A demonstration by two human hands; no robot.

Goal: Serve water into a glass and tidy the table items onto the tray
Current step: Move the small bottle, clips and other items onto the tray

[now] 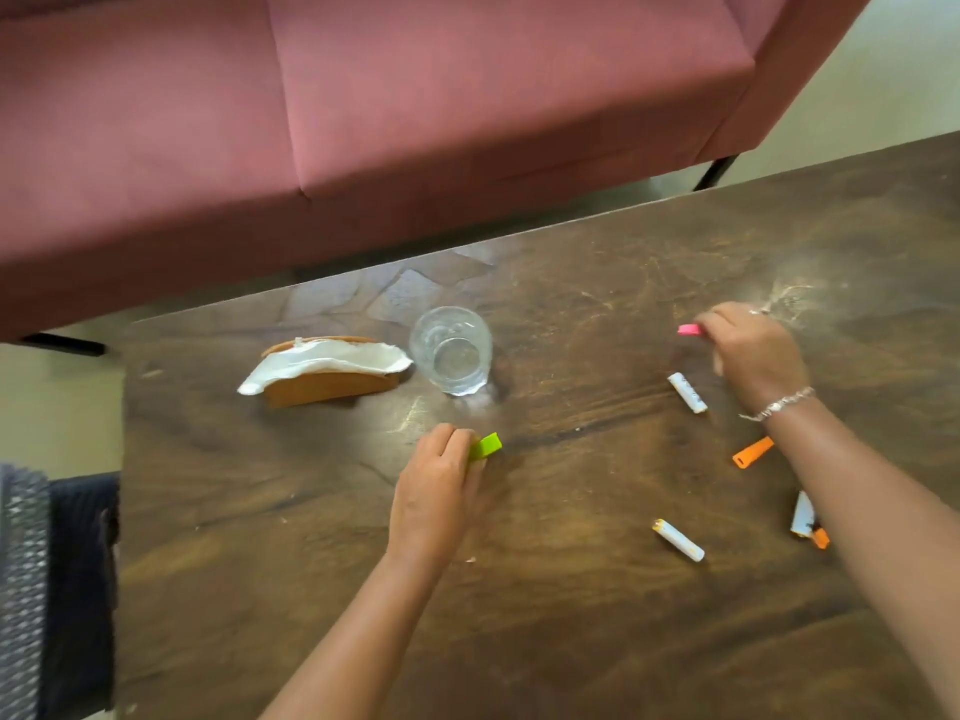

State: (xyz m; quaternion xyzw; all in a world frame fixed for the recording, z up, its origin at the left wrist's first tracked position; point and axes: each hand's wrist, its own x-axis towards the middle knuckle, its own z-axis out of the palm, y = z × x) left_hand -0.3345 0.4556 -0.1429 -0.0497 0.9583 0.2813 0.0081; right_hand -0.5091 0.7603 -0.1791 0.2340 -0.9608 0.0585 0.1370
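On the dark wooden table (571,641), the left hand (441,506) sits near centre, fingers curled and pinching a green cap (486,446) whose long axis runs toward 2 o'clock. The right hand (753,356), at 3 o'clock from the glass (451,349), is clenched around a pink piece (689,330) that pokes out toward 9 o'clock; a bracelet (779,406) circles that wrist. The glass stands upright, just beside a brown napkin holder (332,387) with white napkins (327,358) at its 9 o'clock. A white marker body (687,392) lies below the right hand, pointing toward 5 o'clock; an orange cap (752,452) lies along 2 o'clock beside the right forearm. Another white marker body (678,539) lies at 4 o'clock from the left hand. A pink sofa (363,122) stands beyond the table's far edge on a pale floor (883,70).
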